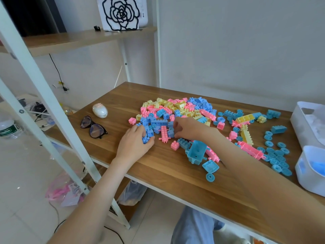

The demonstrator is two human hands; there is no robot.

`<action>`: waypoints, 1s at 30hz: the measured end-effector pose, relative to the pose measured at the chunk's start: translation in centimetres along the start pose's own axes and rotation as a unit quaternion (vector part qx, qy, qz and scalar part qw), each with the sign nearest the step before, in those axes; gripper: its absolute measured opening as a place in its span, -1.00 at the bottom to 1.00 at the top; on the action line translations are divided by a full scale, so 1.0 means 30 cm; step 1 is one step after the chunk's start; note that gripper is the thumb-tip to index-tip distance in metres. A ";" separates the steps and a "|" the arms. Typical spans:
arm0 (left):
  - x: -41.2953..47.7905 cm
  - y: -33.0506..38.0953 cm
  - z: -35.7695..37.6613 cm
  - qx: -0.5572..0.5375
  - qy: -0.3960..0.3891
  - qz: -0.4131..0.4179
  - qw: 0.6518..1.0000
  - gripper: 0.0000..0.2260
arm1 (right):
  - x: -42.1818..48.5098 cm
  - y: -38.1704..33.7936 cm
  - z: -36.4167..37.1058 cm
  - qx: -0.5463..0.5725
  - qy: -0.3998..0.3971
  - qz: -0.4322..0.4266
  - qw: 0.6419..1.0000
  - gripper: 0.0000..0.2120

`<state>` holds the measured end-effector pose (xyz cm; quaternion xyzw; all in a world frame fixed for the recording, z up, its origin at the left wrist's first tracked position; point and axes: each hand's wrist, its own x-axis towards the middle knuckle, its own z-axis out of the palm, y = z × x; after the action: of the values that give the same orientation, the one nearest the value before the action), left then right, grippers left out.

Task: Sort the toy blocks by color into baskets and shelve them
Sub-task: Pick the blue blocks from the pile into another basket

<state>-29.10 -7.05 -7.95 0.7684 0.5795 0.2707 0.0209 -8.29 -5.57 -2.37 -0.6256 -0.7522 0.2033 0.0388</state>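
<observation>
Mixed blocks (177,110) sit piled mid-table (158,173); we're on the blue-picking step. Left hand (136,145) curls round a blue handful (146,138), right hand (188,128) pinches a blue brick (171,133) beside it. Next, we judge: carry both right to the blue-filled basket (306,180) at the table's edge. Bare wood near us; glasses (93,127) lie left.

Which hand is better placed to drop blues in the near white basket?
Right, probably: right hand is nearer the basket, which sits on its side; left hand, gripping blue blocks, must reach across.
</observation>
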 end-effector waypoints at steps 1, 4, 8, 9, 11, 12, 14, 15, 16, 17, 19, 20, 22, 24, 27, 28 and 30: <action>-0.001 0.002 -0.004 -0.006 -0.002 -0.002 1.000 -0.74 | -0.001 -0.006 0.003 -0.010 -0.001 -0.008 1.000 -0.71; -0.009 0.010 -0.020 -0.069 0.009 -0.028 0.997 -0.74 | 0.000 -0.032 0.009 -0.043 0.007 -0.021 0.999 -0.73; -0.014 0.017 -0.038 -0.148 0.016 -0.064 0.987 -0.76 | -0.014 -0.050 -0.005 -0.053 0.016 -0.028 0.998 -0.78; -0.013 0.032 -0.045 -0.156 0.003 -0.060 0.986 -0.76 | -0.028 -0.048 -0.014 -0.047 0.026 -0.027 0.998 -0.78; -0.004 0.092 -0.064 -0.157 -0.027 -0.029 0.987 -0.77 | -0.058 -0.037 -0.035 -0.022 0.055 -0.023 0.998 -0.76; 0.004 0.135 -0.071 -0.157 -0.037 -0.007 0.987 -0.77 | -0.078 -0.025 -0.046 -0.006 0.067 -0.017 0.998 -0.73; 0.022 0.245 -0.078 -0.173 -0.047 0.032 0.983 -0.77 | -0.130 0.019 -0.074 -0.008 0.087 -0.001 0.996 -0.69; 0.033 0.309 -0.072 -0.190 -0.050 0.047 0.979 -0.77 | -0.165 0.049 -0.095 -0.022 0.094 0.009 0.995 -0.67; 0.045 0.369 -0.067 -0.212 -0.051 0.051 0.974 -0.78 | -0.203 0.077 -0.113 -0.032 0.102 0.017 0.994 -0.67; 0.057 0.427 -0.059 -0.246 -0.052 0.043 0.967 -0.78 | -0.244 0.109 -0.132 -0.041 0.110 0.026 0.993 -0.67; 0.073 0.546 -0.037 -0.332 -0.059 0.023 0.941 -0.76 | -0.343 0.183 -0.163 -0.049 0.142 0.048 0.987 -0.66; 0.079 0.599 -0.025 -0.354 -0.063 0.025 0.933 -0.74 | -0.388 0.223 -0.172 -0.041 0.162 0.054 0.985 -0.67; 0.085 0.703 0.003 -0.364 -0.089 0.057 0.926 -0.73 | -0.477 0.302 -0.186 -0.016 0.200 0.070 0.977 -0.67; 0.079 0.814 0.026 -0.355 -0.130 0.093 0.921 -0.71 | -0.576 0.377 -0.204 0.005 0.232 0.090 0.968 -0.67; 0.065 0.948 0.040 -0.338 -0.163 0.126 0.918 -0.70 | -0.724 0.469 -0.225 0.002 0.253 0.119 0.960 -0.69; 0.056 0.995 0.042 -0.333 -0.173 0.145 0.916 -0.70 | -0.782 0.511 -0.227 0.003 0.262 0.141 0.955 -0.70; 0.041 1.072 0.047 -0.317 -0.210 0.194 0.904 -0.71 | -0.876 0.597 -0.227 0.010 0.284 0.180 0.942 -0.74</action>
<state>0.03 -16.07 2.46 0.8573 0.2850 0.2711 0.3320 16.04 -26.56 2.67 -0.7822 -0.5823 0.0288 0.2197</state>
